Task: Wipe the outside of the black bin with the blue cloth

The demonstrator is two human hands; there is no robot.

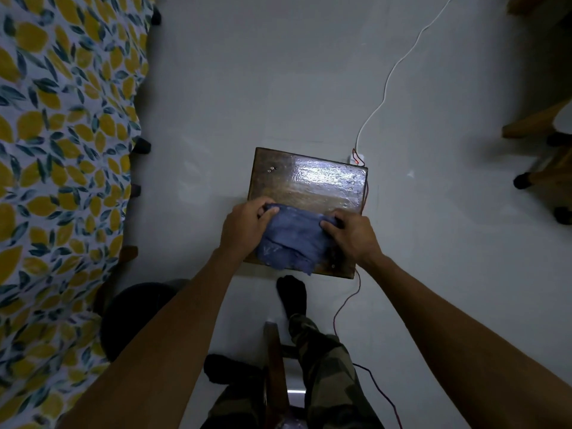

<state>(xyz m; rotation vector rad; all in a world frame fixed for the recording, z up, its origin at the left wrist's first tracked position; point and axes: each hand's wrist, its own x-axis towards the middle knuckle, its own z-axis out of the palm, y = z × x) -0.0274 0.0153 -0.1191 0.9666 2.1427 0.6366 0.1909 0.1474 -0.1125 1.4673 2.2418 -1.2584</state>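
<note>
The blue cloth (291, 239) lies bunched on the near half of a small dark wooden stool (312, 184) on the floor. My left hand (244, 227) grips the cloth's left corner and my right hand (349, 233) grips its right corner, both pinching the upper edge. The black bin (136, 317) stands on the floor at the lower left, partly hidden behind my left forearm; neither hand touches it.
A bed with a lemon-print sheet (55, 181) fills the left side. A white cable (393, 72) and a red wire (346, 305) run across the floor by the stool. Wooden chair legs (541, 162) stand at the right. My legs and a wooden chair rail (275, 376) are below.
</note>
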